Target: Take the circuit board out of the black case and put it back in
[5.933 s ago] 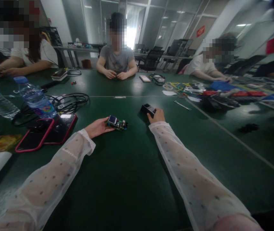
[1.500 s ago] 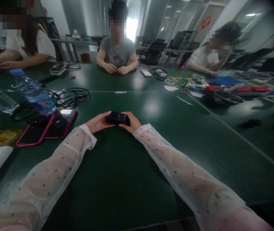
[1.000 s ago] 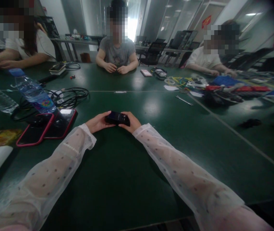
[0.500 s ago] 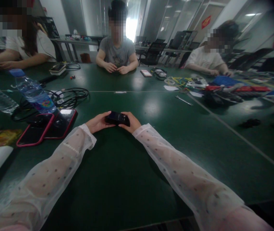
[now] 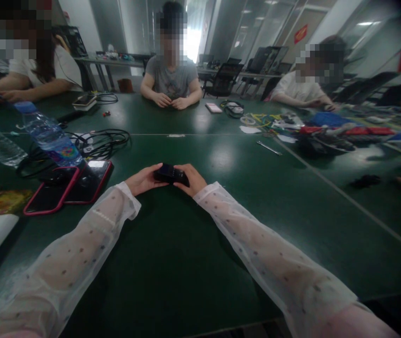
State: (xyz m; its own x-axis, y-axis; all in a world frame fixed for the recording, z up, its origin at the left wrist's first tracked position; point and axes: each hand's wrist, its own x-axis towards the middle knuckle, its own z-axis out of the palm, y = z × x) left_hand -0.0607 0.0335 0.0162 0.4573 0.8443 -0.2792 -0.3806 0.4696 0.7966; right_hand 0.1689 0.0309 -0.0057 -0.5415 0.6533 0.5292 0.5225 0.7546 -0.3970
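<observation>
A small black handheld device (image 5: 168, 173) with a dark screen at its left end and small markings or buttons at its right is held between both my hands at the middle of the green table (image 5: 158, 263). My left hand (image 5: 145, 179) grips its left end, thumb on top and fingers beneath. Around the right end closes my right hand (image 5: 192, 179), its fingers lying over the button area and its thumb along the near edge. The device's exact kind cannot be made out. Sheer dotted sleeves cover both my forearms.
Two phones in pink-red cases (image 5: 89, 182), water bottles (image 5: 47, 134) and coiled black cables (image 5: 105, 143) are on the left. A wrench (image 5: 269, 148) lies ahead to the right, before a pile of cables and tools (image 5: 341, 131). Several people sit around the table.
My right hand's fingers have shifted slightly left over the device's button end, covering more of it. My left hand stays in place. The person at the far right has moved their head and hands a little.
</observation>
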